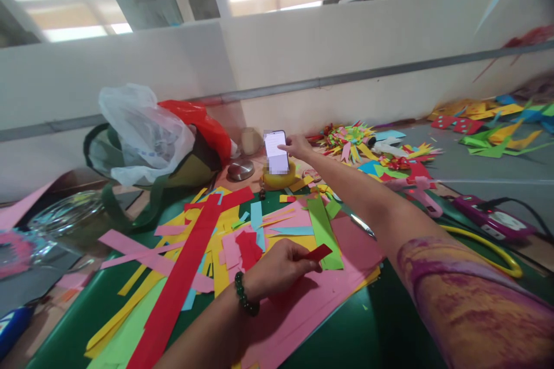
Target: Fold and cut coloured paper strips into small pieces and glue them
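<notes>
My left hand (283,268), with a dark green bead bracelet on its wrist, pinches a small red paper strip (319,252) above pink paper sheets (315,305). Farther back, my right hand (298,146) reaches to a lit phone (276,153); one fingertip lies over the right part of its screen, and the other fingers are partly bent. The phone leans upright on a yellow roll (281,177). Between my arms lie a green paper strip (322,230) and a silver pen (362,226). A long red strip (182,279) lies left of my left hand.
A bag (197,161) with white and red plastic stands back left, beside a round metal tin (241,170). Colourful paper tassels (348,138) lie back right. A purple power strip (493,218) and yellow cable (489,251) are at right. A white wall (277,63) closes the back.
</notes>
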A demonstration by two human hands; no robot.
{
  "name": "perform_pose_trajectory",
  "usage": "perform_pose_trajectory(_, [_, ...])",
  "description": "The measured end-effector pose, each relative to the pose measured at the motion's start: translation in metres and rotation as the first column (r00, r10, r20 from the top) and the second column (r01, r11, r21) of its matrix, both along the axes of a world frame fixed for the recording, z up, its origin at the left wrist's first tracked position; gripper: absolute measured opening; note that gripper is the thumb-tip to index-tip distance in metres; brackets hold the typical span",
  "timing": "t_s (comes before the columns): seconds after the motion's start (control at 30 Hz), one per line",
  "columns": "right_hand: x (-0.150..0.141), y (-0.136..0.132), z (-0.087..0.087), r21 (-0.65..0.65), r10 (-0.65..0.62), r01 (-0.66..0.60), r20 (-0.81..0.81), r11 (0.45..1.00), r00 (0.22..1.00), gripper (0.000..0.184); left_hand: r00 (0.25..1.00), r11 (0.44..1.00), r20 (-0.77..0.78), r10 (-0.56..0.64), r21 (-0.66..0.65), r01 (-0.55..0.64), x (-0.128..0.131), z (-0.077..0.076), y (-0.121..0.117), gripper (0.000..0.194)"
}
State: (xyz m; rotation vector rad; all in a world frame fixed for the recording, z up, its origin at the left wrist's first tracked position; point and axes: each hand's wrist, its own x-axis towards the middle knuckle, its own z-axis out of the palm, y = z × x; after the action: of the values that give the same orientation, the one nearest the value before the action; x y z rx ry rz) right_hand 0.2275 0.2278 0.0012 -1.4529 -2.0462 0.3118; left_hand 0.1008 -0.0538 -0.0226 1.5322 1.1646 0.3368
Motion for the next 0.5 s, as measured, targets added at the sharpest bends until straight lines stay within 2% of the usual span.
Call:
perform_pose_trajectory(0.3, [0.0012,0.0003,-0.0014,-0.006,0.007,-0.007,-0.024,1.000,1.000,0.044,1.000,0.999,-0.021,-0.018,0.028,0.018,-0.0010,-0.0010,0.0008,0.034])
perform_pose_trajectory(0.5, [0.0001,-0.0010,-0.0007,0.005,-0.004,0.005,-0.036,1.000,0.999,0.038,1.000,1.000,0.006,-0.014,0.023,0.014,-0.0012,-0.0029,0.0011,0.033])
